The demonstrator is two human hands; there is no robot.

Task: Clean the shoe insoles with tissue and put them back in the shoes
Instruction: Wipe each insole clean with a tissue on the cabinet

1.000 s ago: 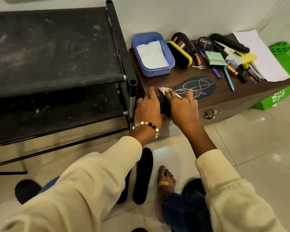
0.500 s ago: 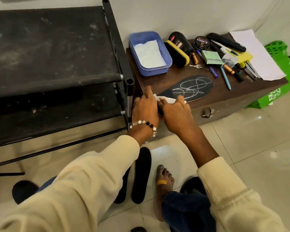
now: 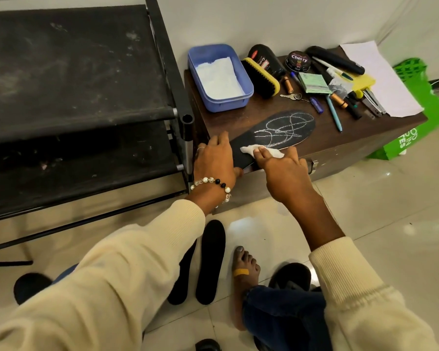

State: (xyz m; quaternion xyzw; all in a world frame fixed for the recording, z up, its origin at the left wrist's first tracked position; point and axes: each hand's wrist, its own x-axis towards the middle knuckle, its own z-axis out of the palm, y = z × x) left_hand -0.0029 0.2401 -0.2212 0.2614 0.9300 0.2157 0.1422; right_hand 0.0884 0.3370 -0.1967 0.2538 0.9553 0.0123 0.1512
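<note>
There are three insoles: one (image 3: 276, 130) on the wooden box (image 3: 340, 145), with white marks, and two (image 3: 211, 262) on the floor. One tissue (image 3: 249, 150) lies on the first insole. On the box stand one blue tub (image 3: 241, 79), one brush (image 3: 261, 79), one polish tin (image 3: 299, 61) and one polish bottle (image 3: 266, 59). Two hands are seen, left (image 3: 214, 160) and right (image 3: 281, 171).

Left hand (image 3: 214, 160) grips; right hand (image 3: 284, 171) presses flat.
</note>
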